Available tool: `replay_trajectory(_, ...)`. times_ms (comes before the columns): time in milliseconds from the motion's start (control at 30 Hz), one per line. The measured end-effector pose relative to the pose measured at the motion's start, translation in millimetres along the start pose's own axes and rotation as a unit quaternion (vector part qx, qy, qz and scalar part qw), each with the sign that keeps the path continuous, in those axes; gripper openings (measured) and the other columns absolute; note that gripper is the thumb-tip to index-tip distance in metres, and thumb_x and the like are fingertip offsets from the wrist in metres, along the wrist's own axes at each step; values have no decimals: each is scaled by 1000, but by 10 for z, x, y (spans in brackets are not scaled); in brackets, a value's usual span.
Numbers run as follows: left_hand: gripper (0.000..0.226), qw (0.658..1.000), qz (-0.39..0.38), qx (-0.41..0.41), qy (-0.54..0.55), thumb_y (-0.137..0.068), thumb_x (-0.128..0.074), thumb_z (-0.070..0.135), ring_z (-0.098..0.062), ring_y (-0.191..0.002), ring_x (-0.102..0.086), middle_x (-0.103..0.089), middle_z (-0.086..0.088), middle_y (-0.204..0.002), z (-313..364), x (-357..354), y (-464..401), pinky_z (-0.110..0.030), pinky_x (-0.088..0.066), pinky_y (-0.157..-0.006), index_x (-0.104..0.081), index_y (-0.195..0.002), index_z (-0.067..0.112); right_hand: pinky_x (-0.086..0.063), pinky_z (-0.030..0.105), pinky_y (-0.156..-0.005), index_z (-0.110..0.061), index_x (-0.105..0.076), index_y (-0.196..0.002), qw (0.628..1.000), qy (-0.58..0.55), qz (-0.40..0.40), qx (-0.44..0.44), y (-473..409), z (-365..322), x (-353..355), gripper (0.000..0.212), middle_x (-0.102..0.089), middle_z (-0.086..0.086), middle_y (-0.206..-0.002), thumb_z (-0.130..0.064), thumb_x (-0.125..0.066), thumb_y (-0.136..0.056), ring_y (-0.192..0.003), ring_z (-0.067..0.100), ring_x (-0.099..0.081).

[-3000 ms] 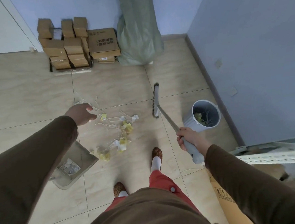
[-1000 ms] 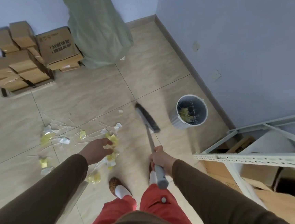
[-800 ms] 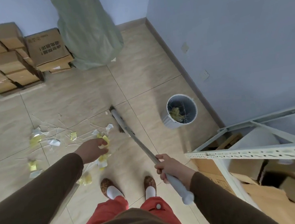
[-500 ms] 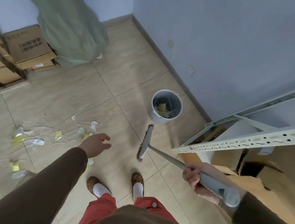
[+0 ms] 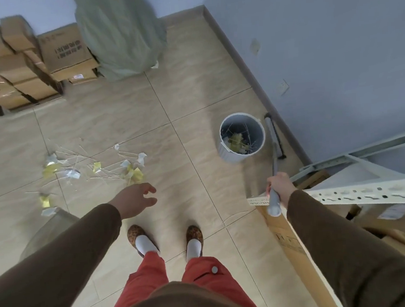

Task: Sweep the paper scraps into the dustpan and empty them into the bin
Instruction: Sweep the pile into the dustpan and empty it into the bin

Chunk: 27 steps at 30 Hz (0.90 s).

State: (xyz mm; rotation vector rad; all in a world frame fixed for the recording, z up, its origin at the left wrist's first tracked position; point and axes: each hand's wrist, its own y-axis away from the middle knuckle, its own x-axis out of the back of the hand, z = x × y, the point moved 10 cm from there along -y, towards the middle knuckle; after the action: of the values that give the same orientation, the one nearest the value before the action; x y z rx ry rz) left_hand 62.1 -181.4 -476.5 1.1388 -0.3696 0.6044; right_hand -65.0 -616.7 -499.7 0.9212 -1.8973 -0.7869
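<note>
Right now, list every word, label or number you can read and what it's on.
None can be read for certain.
Big carton: dark printed lines, upside down and blurred, unreadable.
Small carton under it: white and red label, too small.
Flat cardboard by the right arm: faint print, too blurred.
Box under the shelf: white label, unreadable.
Bin, broom: no text visible.

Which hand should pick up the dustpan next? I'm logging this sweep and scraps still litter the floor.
Left, probably. The left hand hangs open and empty near the dustpan, while the right hand holds the broom beside the bin.
</note>
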Motion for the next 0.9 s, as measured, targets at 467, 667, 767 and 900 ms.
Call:
replay_trajectory(467,40,999,19,13,28,-94,-65,36,-22,-117,-57,-61,-4,-126,-420,-78,483,-30,-46,-92,-60,-131,24,-40,20,-40,-14,-41,-93,931,-335,-78,-119,1155,672,-2013,11,-38,1,-61,-3,-42,-97,-37,12,-40)
replay_trajectory(667,40,998,27,27,54,-93,-65,37,-21,-118,-58,-61,-3,-131,-857,-8,752,-32,-44,-100,-60,-130,25,-40,18,-38,-11,-44,-96,919,-306,-172,-182,2024,833,-3043,10,-40,4,-61,-2,-40,-95,-42,14,-40)
replay_trajectory(767,41,996,27,46,68,-93,-65,36,-22,-120,-57,-61,-4,-132,-1237,73,907,-33,-44,-104,-60,-131,22,-40,17,-38,-10,-46,-110,928,-225,-228,-189,2331,933,-3515,15,-41,5,-65,-6,-41,-97,-44,13,-40)
replay_trajectory(900,43,994,33,68,78,-93,-66,35,-21,-118,-58,-61,-4,-132,-1747,193,1081,-32,-46,-101,-59,-133,21,-40,16,-35,-10,-46,-105,922,-178,-288,-187,2436,744,-3865,6,-42,3,-57,-11,-43,-100,-33,9,-41)
